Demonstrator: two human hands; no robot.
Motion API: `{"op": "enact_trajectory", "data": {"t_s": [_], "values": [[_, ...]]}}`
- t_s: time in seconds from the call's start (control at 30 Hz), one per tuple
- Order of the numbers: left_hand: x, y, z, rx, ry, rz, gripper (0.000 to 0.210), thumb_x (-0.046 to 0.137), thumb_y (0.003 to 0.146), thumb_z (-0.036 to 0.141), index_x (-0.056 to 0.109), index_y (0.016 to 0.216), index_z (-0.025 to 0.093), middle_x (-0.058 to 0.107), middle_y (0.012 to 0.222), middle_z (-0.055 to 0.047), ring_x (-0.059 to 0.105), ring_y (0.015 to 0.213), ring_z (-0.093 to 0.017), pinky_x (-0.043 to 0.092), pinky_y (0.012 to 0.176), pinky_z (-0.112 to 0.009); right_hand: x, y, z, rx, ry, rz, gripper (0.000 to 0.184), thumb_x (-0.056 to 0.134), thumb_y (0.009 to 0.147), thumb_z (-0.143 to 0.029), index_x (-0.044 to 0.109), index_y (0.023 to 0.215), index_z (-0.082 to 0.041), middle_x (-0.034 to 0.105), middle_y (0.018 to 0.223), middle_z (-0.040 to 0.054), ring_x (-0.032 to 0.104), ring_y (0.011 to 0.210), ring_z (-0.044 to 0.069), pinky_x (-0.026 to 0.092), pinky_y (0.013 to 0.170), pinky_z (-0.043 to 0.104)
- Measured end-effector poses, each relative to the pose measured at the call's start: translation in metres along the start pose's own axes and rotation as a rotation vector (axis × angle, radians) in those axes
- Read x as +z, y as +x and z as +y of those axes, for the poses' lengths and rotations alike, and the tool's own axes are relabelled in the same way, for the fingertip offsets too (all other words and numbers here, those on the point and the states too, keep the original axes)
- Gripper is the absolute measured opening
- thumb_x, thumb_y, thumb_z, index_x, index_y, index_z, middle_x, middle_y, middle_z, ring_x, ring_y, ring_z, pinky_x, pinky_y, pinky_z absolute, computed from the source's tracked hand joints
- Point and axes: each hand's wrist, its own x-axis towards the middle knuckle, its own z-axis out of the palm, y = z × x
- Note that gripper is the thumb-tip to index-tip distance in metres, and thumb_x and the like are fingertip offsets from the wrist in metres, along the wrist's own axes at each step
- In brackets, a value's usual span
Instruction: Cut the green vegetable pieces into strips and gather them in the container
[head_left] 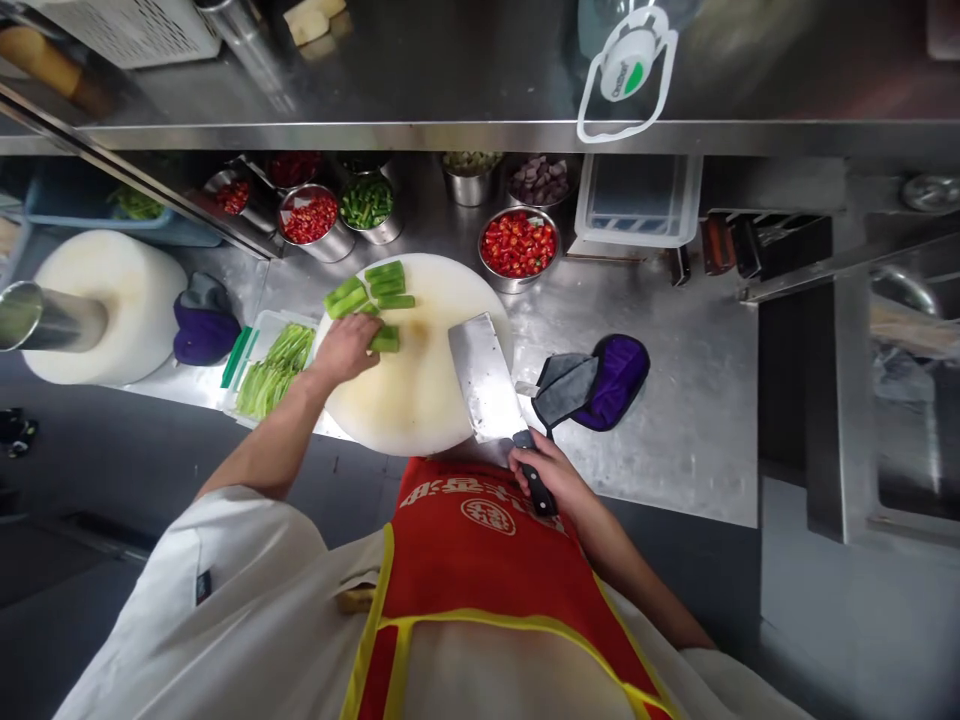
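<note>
My right hand (551,472) is wrapped round the black handle of a cleaver (484,375), whose broad blade lies flat over the right side of the round white cutting board (420,420). On the board's left side my left hand (349,347) has its fingers curled on a green celery piece (386,339). Several more cut celery pieces (386,280) lie just beyond that hand. Left of the board, a clear container (244,375) with a green edge holds thin green strips (277,368).
Steel pots of chopped red peppers (519,245) and green peppers (367,203) stand behind the board. A purple and grey cloth (615,380) lies to its right. A clear plastic bin (637,200) sits under the shelf edge (450,137). Another thick white board (112,300) stands at left.
</note>
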Motion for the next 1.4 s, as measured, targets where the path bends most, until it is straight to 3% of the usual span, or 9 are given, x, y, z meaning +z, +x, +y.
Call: {"op": "enact_trajectory", "data": {"t_s": [0.2,0.37,0.53,0.7,0.87,1.0,1.17,1.33,1.4], "values": [[0.038,-0.025,0.036,0.141,-0.074,-0.158,0.065,0.061,0.075,0.018,0.059,0.14,0.018,0.059,0.141,-0.015,0.052,0.133,-0.036,0.046,0.113,-0.05,0.0,0.008,0.004,0.009,-0.068,0.017,0.032,0.072,0.073,-0.043,0.052,0.087,-0.022,0.062,0.067,-0.0051,0.053,0.047,0.011,0.042,0.04,0.023],[0.046,-0.027,0.028,0.271,-0.109,-0.17,0.066,0.056,0.077,0.01,0.059,0.142,0.02,0.056,0.147,-0.012,0.046,0.14,-0.033,0.042,0.119,-0.048,0.013,0.007,-0.002,-0.014,-0.079,0.051,0.029,0.07,0.076,-0.04,0.052,0.09,-0.022,0.061,0.068,-0.0064,0.051,0.046,0.01,0.041,0.041,0.021],[0.042,-0.026,0.014,0.079,-0.14,-0.062,0.074,0.055,0.079,0.008,0.049,0.151,0.021,0.04,0.162,-0.013,0.04,0.147,-0.035,0.042,0.119,-0.05,0.021,0.007,-0.004,-0.063,-0.132,0.055,0.023,0.064,0.074,-0.032,0.049,0.09,-0.023,0.06,0.072,-0.0069,0.053,0.05,0.01,0.044,0.043,0.022],[0.052,-0.026,0.04,-0.204,-0.234,-0.005,0.075,0.067,0.086,0.042,0.044,0.151,0.012,0.058,0.141,-0.02,0.055,0.13,-0.038,0.045,0.112,-0.053,0.027,0.002,-0.011,-0.136,-0.303,0.016,0.035,0.063,0.077,-0.03,0.05,0.11,-0.024,0.059,0.088,-0.0055,0.058,0.058,0.011,0.051,0.05,0.025],[0.062,-0.024,0.065,-0.185,-0.108,0.084,0.063,0.076,0.077,0.035,0.058,0.134,0.014,0.058,0.131,-0.022,0.052,0.125,-0.044,0.041,0.11,-0.061,0.038,0.006,-0.025,-0.137,-0.515,0.103,0.027,0.057,0.085,-0.035,0.049,0.109,-0.025,0.063,0.089,-0.0032,0.062,0.06,0.013,0.054,0.054,0.027],[0.064,-0.026,0.042,-0.11,-0.132,0.045,0.065,0.073,0.079,0.035,0.055,0.139,0.016,0.05,0.143,-0.022,0.049,0.129,-0.044,0.046,0.104,-0.058,0.042,0.014,-0.029,-0.062,-0.694,0.197,0.021,0.054,0.09,-0.037,0.043,0.105,-0.026,0.064,0.071,-0.006,0.059,0.047,0.015,0.049,0.048,0.026],[0.065,-0.039,0.018,-0.144,-0.157,0.119,0.067,0.073,0.081,0.04,0.055,0.141,0.016,0.051,0.144,-0.021,0.049,0.132,-0.042,0.042,0.112,-0.057,0.041,0.015,-0.025,-0.078,-0.766,0.222,0.02,0.051,0.094,-0.037,0.044,0.109,-0.026,0.068,0.075,-0.0021,0.062,0.049,0.017,0.049,0.049,0.027],[0.063,-0.034,0.047,-0.12,-0.21,0.241,0.076,0.081,0.071,0.029,0.053,0.14,0.016,0.056,0.139,-0.02,0.051,0.133,-0.042,0.031,0.122,-0.062,0.045,0.009,-0.038,-0.115,-0.946,0.198,0.028,0.046,0.097,-0.035,0.05,0.121,-0.021,0.07,0.076,0.0019,0.067,0.058,0.021,0.05,0.056,0.029],[0.07,-0.024,0.065,-0.086,-0.31,0.264,0.079,0.081,0.07,0.026,0.05,0.142,0.016,0.055,0.141,-0.02,0.052,0.133,-0.04,0.037,0.119,-0.06,0.047,0.006,-0.05,-0.168,-1.064,0.182,0.032,0.045,0.097,-0.031,0.053,0.126,-0.019,0.072,0.078,0.0041,0.069,0.065,0.022,0.05,0.062,0.03]]}}
